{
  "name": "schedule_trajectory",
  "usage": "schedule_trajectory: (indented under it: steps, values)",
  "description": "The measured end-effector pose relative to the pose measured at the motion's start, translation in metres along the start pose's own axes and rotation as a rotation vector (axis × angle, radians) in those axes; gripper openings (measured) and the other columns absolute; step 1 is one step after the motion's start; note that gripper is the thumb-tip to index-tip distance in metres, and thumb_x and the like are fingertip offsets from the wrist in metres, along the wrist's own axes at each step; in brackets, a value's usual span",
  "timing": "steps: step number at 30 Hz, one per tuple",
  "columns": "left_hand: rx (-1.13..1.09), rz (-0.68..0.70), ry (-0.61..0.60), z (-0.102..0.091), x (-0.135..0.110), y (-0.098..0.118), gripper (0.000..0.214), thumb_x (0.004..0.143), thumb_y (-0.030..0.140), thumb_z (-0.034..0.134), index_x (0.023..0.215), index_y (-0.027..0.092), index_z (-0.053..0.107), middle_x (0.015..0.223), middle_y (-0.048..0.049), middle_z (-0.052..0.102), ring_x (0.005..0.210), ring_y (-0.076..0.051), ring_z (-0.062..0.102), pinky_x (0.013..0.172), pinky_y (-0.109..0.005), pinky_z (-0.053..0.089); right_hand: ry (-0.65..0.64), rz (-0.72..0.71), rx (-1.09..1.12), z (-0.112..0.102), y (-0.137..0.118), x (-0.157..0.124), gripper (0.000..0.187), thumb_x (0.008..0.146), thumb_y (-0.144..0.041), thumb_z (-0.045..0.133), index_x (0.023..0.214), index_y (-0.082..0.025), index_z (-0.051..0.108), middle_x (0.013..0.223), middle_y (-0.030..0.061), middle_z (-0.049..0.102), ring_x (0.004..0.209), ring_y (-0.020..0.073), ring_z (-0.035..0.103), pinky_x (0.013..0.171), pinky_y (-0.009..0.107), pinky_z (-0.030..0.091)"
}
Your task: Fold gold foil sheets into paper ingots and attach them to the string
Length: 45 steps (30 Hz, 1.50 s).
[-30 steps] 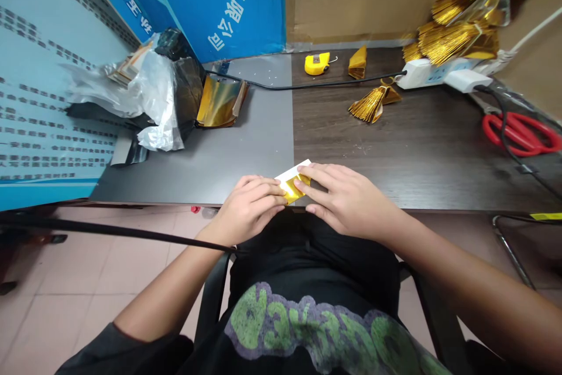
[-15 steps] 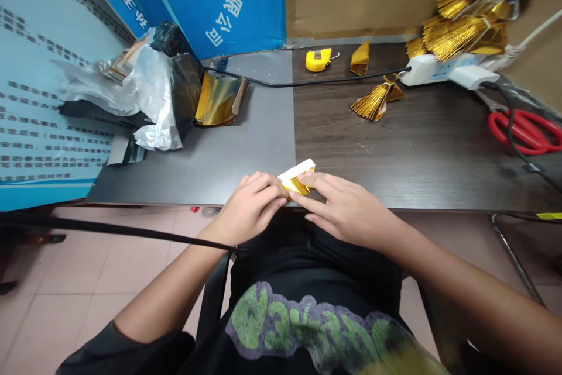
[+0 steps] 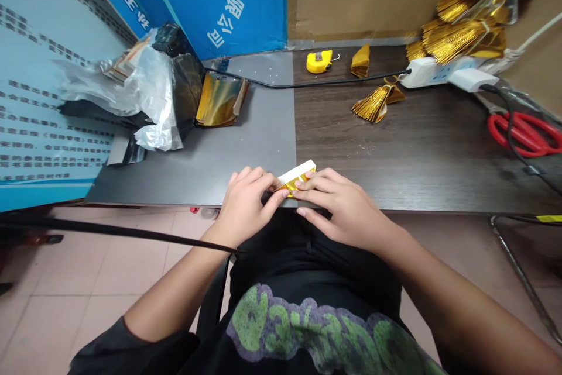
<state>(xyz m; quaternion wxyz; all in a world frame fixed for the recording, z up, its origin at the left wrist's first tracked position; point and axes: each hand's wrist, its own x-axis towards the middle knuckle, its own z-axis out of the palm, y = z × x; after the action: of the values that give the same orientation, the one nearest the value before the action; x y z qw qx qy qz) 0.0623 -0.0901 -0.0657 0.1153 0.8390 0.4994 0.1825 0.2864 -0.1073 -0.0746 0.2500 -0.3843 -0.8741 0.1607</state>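
We have the foil [image 3: 297,172] at the front edge of the desk [image 3: 421,152], lying aslant, its white strip along the far side and gold below, with both hands on it. Our left hand [image 3: 246,202] has its fingers curled at the foil's left end, the thumb close by; we cannot tell whether that grip is closed on it. Our right hand [image 3: 351,208] has a loose, open grip: fingertips rest on the gold part, and the thumb stands apart, nearer to us. Beyond the left hand we see a gold stack [image 3: 219,103] beside a crumpled bag [image 3: 156,88]. Farther back on the right half sit a yellow tape measure [image 3: 319,61], a folded gold piece [image 3: 360,61] and a tassel [image 3: 373,103], with a black cable [image 3: 285,85] running between the piece and the tassel to the power strip [image 3: 424,72]. More tassels [image 3: 454,38] are heaped behind the strip, and red-handled scissors [image 3: 524,135] lie at our far right.
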Motion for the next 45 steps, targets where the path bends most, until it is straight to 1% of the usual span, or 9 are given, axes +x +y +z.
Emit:
schedule_trajectory:
  steps: [3, 6, 12, 17, 23, 30, 36, 40, 45]
  values:
    - [0.02, -0.057, -0.023, 0.0, 0.002, 0.002, 0.024, 0.095, 0.041, 0.062, 0.082, 0.02, 0.064, 0.082, 0.0008, 0.064, 0.081, -0.016, 0.052, 0.074, -0.031, 0.028, 0.109, 0.093, -0.059, 0.01, -0.006, 0.008, 0.02, 0.099, -0.028, 0.056, 0.088, -0.018, 0.07, 0.088, 0.0063, 0.07, 0.087, 0.0222, 0.057, 0.081, 0.037, 0.05]
    - [0.064, -0.093, -0.009, 0.0, 0.003, 0.003, 0.025, 0.094, 0.04, 0.062, 0.08, 0.02, 0.062, 0.08, 0.0006, 0.063, 0.079, -0.016, 0.052, 0.073, -0.031, 0.027, 0.174, 0.148, -0.186, 0.018, -0.012, 0.013, 0.028, 0.1, -0.03, 0.054, 0.076, -0.019, 0.064, 0.08, 0.0052, 0.067, 0.08, 0.0214, 0.053, 0.073, 0.035, 0.042]
    - [0.041, -0.05, 0.011, 0.002, -0.003, 0.0, 0.027, 0.098, 0.044, 0.057, 0.086, 0.021, 0.065, 0.084, -0.0008, 0.063, 0.083, -0.017, 0.051, 0.077, -0.033, 0.029, 0.192, 0.142, -0.199, 0.021, -0.015, 0.013, 0.022, 0.099, -0.028, 0.055, 0.08, -0.019, 0.062, 0.084, 0.0057, 0.067, 0.083, 0.0218, 0.052, 0.075, 0.035, 0.04]
    - [-0.008, 0.006, 0.011, 0.001, -0.008, -0.008, 0.02, 0.099, 0.039, 0.056, 0.092, 0.022, 0.065, 0.089, -0.0005, 0.064, 0.085, -0.017, 0.05, 0.077, -0.033, 0.029, 0.182, 0.137, -0.276, 0.022, -0.019, 0.014, 0.021, 0.097, -0.024, 0.053, 0.079, -0.019, 0.06, 0.081, 0.0065, 0.063, 0.081, 0.0226, 0.05, 0.072, 0.036, 0.038]
    - [-0.005, 0.024, 0.019, -0.001, -0.006, -0.011, 0.02, 0.099, 0.034, 0.057, 0.087, 0.021, 0.065, 0.084, 0.0005, 0.064, 0.082, -0.017, 0.048, 0.075, -0.033, 0.028, 0.182, 0.14, -0.317, 0.024, -0.022, 0.015, 0.024, 0.097, -0.022, 0.05, 0.075, -0.018, 0.059, 0.082, 0.0078, 0.062, 0.078, 0.0225, 0.048, 0.07, 0.036, 0.037]
    - [0.025, -0.062, 0.016, -0.002, -0.004, -0.007, 0.026, 0.097, 0.04, 0.057, 0.082, 0.02, 0.064, 0.081, -0.0002, 0.062, 0.081, -0.017, 0.049, 0.077, -0.033, 0.028, 0.237, 0.173, -0.306, 0.03, -0.024, 0.015, 0.018, 0.095, -0.02, 0.053, 0.08, -0.017, 0.062, 0.114, 0.014, 0.067, 0.089, 0.0235, 0.057, 0.079, 0.037, 0.043]
    - [0.034, -0.134, -0.042, -0.005, -0.002, -0.002, 0.024, 0.096, 0.039, 0.055, 0.082, 0.022, 0.064, 0.084, 0.0007, 0.063, 0.084, -0.018, 0.051, 0.079, -0.034, 0.028, 0.28, 0.163, -0.322, 0.033, -0.022, 0.015, 0.02, 0.095, -0.021, 0.054, 0.076, -0.019, 0.059, 0.087, 0.0079, 0.066, 0.077, 0.0211, 0.053, 0.071, 0.036, 0.042]
    - [0.026, -0.188, -0.086, -0.007, 0.001, 0.002, 0.022, 0.094, 0.039, 0.057, 0.082, 0.022, 0.065, 0.084, 0.0009, 0.063, 0.086, -0.018, 0.051, 0.081, -0.034, 0.028, 0.342, 0.171, -0.277, 0.037, -0.021, 0.015, 0.018, 0.092, -0.017, 0.057, 0.074, -0.018, 0.058, 0.088, 0.0077, 0.067, 0.078, 0.0206, 0.055, 0.071, 0.035, 0.045]
    - [0.014, -0.229, -0.098, -0.008, 0.002, 0.003, 0.022, 0.093, 0.039, 0.059, 0.08, 0.023, 0.065, 0.083, 0.001, 0.063, 0.086, -0.018, 0.05, 0.081, -0.033, 0.027, 0.359, 0.184, -0.272, 0.038, -0.021, 0.016, 0.019, 0.089, -0.015, 0.06, 0.071, -0.019, 0.057, 0.086, 0.0067, 0.066, 0.076, 0.0206, 0.055, 0.069, 0.035, 0.046]
